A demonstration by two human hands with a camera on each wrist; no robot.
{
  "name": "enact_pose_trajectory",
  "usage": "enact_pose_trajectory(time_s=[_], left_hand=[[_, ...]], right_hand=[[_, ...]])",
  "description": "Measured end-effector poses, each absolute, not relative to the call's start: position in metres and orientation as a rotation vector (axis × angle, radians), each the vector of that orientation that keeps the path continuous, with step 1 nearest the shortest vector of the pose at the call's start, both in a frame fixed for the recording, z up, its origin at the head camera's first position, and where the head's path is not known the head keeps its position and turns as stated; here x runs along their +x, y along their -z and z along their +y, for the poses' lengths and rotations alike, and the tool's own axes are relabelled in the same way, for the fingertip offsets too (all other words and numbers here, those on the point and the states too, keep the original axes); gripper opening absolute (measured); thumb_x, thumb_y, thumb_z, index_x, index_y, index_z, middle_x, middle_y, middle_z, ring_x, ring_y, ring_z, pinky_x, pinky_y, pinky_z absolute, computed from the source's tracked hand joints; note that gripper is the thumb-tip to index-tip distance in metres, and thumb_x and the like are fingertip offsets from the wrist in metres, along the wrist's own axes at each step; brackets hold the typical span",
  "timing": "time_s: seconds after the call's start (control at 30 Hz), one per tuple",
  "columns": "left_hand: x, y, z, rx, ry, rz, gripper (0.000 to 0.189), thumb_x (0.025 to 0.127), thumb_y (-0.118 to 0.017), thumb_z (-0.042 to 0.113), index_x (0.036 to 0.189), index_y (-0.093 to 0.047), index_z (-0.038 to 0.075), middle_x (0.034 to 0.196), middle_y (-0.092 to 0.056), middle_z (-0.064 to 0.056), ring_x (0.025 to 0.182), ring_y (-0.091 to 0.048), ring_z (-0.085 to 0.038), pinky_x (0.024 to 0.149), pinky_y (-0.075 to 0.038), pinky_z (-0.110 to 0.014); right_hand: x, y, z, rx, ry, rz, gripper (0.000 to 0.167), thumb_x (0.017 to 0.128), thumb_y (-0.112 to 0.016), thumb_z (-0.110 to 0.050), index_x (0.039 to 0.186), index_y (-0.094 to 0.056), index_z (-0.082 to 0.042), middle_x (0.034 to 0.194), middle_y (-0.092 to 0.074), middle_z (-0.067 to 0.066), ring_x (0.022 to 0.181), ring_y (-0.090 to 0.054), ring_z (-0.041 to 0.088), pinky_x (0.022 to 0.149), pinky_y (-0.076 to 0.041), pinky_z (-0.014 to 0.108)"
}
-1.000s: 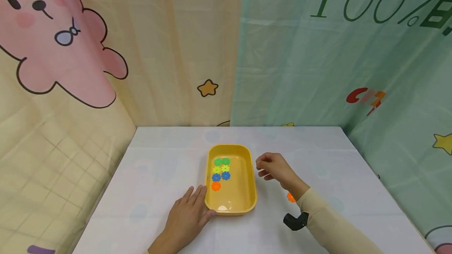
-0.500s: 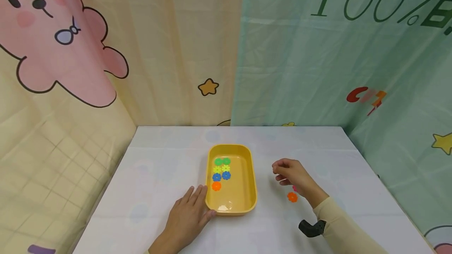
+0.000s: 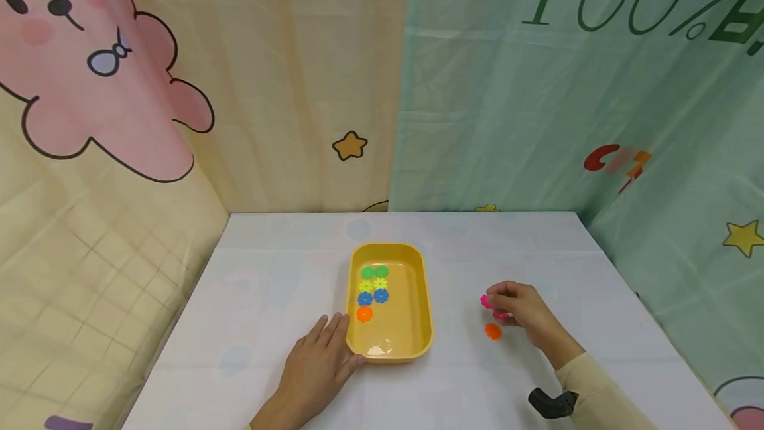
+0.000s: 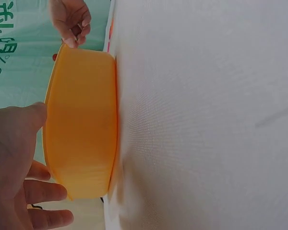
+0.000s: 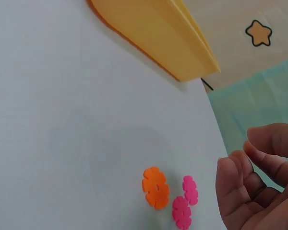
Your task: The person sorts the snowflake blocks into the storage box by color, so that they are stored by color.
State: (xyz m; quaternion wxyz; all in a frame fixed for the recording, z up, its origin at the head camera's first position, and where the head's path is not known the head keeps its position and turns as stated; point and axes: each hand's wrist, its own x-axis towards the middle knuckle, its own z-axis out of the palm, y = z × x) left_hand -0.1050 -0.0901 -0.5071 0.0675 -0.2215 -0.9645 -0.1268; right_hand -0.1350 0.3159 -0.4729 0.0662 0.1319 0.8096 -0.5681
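A yellow tray (image 3: 420,324) stands mid-table. Along its left half lie flower-shaped plastic discs in pairs: green (image 3: 367,273), yellow (image 3: 380,283) and blue (image 3: 381,295), with one orange disc (image 3: 365,314) below them. My left hand (image 3: 316,367) rests against the tray's near left corner, fingers extended, thumb at the front rim. To the right of the tray, my right hand (image 3: 525,314) hovers over two pink flower discs (image 5: 182,212), its fingers loosely bent and nothing between them. Another orange flower disc (image 5: 156,188) lies on the table beside the pink ones.
The white-covered table (image 3: 268,271) ends at a printed curtain (image 3: 310,85) at the back and sides. A black wrist-camera mount (image 3: 552,403) sticks out from the right sleeve (image 3: 603,393).
My right hand has moved away from the tray's right side, rightward and nearer to me, over the pink discs, which now show. The left hand and tray stay put.
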Motion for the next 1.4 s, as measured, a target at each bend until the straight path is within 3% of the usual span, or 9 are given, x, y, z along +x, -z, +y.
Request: enact_pose_trajectory(time_s=[0.4,0.63,0.97,1.4], left_hand=[[-0.105,0.506,-0.087,-0.669,0.377,-2.891,0.08,0.096,-0.06,0.06,0.149,-0.049,0.002,0.152,-0.052,-0.014,0.141,-0.047,-0.037,0.101,-0.05,-0.055],[-0.104,0.506,-0.087,-0.674,0.371,-2.872,0.078,0.095,-0.061,0.059,0.148,-0.05,0.002,0.151,-0.053,-0.013,0.14,-0.048,-0.037,0.099,-0.051,-0.054],[-0.103,0.507,-0.088,-0.687,0.374,-2.839,0.078,0.096,-0.058,0.061,0.147,-0.052,0.001,0.149,-0.055,-0.014,0.138,-0.05,-0.037,0.097,-0.052,-0.053],[-0.102,0.505,-0.088,-0.694,0.391,-2.844,0.076,0.097,-0.059,0.059,0.147,-0.052,0.002,0.149,-0.055,-0.014,0.138,-0.05,-0.036,0.097,-0.052,-0.053]], right_hand=[[-0.124,0.491,0.324,0.248,1.212,2.766,0.024,0.091,-0.071,-0.009,0.112,-0.071,0.003,0.099,-0.068,0.009,0.081,-0.059,0.02,0.066,-0.054,0.031],[-0.127,0.5,0.321,0.095,0.873,2.932,0.028,0.083,-0.076,-0.008,0.109,-0.073,0.003,0.098,-0.067,0.009,0.093,-0.062,0.024,0.086,-0.054,0.045],[-0.124,0.507,0.321,0.083,0.81,2.965,0.028,0.081,-0.076,-0.006,0.107,-0.074,0.004,0.095,-0.064,0.009,0.089,-0.061,0.023,0.088,-0.054,0.049],[-0.117,0.508,0.318,0.055,0.783,3.022,0.012,0.077,-0.077,-0.002,0.088,-0.073,-0.007,0.087,-0.058,0.006,0.079,-0.053,0.019,0.075,-0.049,0.039]])
